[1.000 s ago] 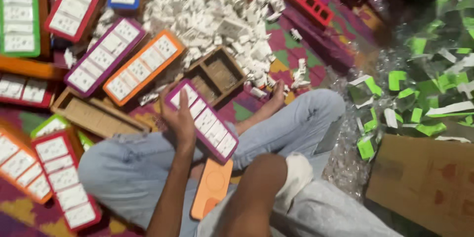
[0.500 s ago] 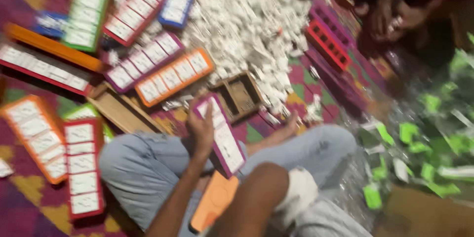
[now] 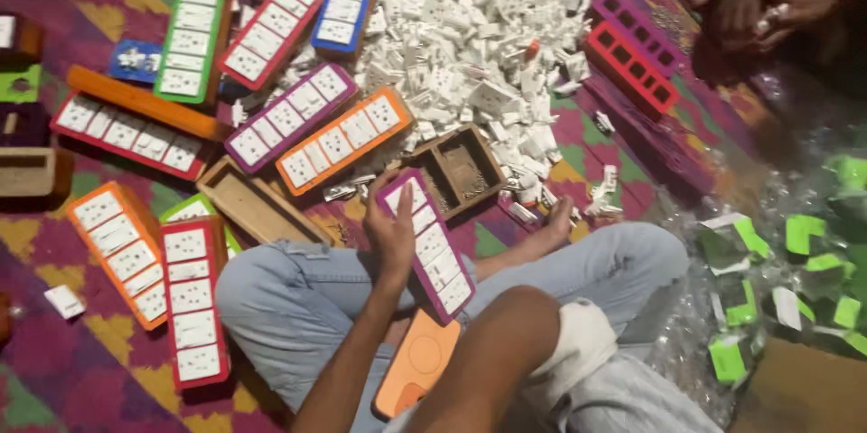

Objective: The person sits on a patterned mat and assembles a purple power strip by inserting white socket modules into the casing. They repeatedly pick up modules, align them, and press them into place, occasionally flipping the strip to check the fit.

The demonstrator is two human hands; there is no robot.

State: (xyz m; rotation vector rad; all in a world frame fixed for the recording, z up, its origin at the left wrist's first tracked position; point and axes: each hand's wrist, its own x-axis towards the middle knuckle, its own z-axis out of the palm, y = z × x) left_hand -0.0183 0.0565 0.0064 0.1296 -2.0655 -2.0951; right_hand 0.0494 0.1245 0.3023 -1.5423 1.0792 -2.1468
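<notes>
Head view: left grip (image 3: 390, 232) clasped around purple socket strip (image 3: 432, 248) over lap; right grip hidden, state impossible to tell.

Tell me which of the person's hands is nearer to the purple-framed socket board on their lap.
Left. The left hand rests on the purple-framed socket board, gripping its near edge. The right hand is hidden; only the right forearm shows, lower down beside the board's near end.

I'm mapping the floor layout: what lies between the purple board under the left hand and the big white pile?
In the head view, an open brown wooden box sits between the purple board and the white pile.
</notes>
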